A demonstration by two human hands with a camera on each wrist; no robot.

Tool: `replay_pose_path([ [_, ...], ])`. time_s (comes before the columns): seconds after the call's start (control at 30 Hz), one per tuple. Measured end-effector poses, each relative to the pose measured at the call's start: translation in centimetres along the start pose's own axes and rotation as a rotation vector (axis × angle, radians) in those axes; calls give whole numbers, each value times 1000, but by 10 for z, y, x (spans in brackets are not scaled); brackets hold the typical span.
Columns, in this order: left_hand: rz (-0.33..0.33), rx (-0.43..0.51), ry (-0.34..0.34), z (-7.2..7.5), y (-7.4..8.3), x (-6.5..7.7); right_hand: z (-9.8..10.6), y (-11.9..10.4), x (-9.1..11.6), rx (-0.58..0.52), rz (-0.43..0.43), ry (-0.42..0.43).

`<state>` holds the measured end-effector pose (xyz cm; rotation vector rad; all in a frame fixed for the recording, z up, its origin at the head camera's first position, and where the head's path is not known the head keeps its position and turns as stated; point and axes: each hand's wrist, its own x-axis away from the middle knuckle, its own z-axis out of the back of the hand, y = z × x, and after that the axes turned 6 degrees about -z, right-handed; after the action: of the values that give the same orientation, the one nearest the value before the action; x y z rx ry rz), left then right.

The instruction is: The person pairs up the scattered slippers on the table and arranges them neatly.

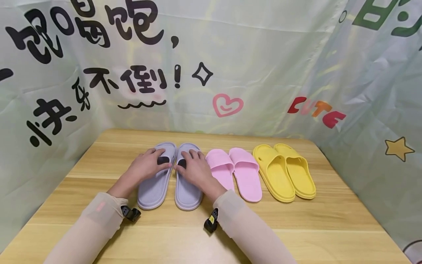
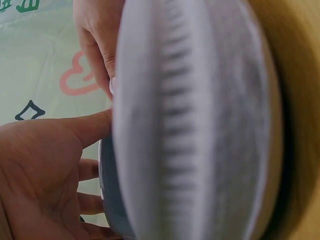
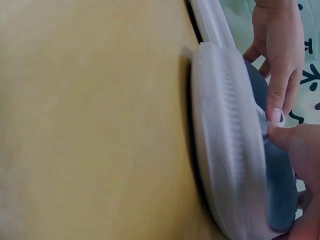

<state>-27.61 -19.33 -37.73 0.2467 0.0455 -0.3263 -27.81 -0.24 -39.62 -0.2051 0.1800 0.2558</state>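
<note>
Two pale lavender slippers lie side by side on the wooden table, heels toward me. My left hand [image 1: 142, 165] holds the left lavender slipper [image 1: 152, 190] at its strap, thumb along the inner edge. On the right lavender slipper [image 1: 188, 194], my right hand [image 1: 196, 168] has its fingers over the strap. Both thumbs point inward and come close together between the slippers. A dark patch shows on each strap, partly covered by the fingers. In the left wrist view a ribbed slipper sole edge [image 2: 195, 125] fills the middle, hiding some fingertips.
Right of the lavender pair lie pink slippers [image 1: 248, 179], the nearer one partly behind my right hand. Beyond them are yellow slippers [image 1: 280, 179], set at a slant. Printed cloth [image 1: 263, 66] hangs around the back and sides of the table [image 1: 174, 238].
</note>
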Motion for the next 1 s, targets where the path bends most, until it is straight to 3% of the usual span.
replay_pose_path([
  [0.33, -1, 6, 2, 1, 5, 1, 2, 5, -4, 0, 33, -37],
  [0.57, -2, 5, 0, 0, 7, 2, 2, 8, -3, 27, 55, -12],
  [1.0, -17, 16, 0, 2, 7, 3, 9, 19, 7, -37, 39, 5],
])
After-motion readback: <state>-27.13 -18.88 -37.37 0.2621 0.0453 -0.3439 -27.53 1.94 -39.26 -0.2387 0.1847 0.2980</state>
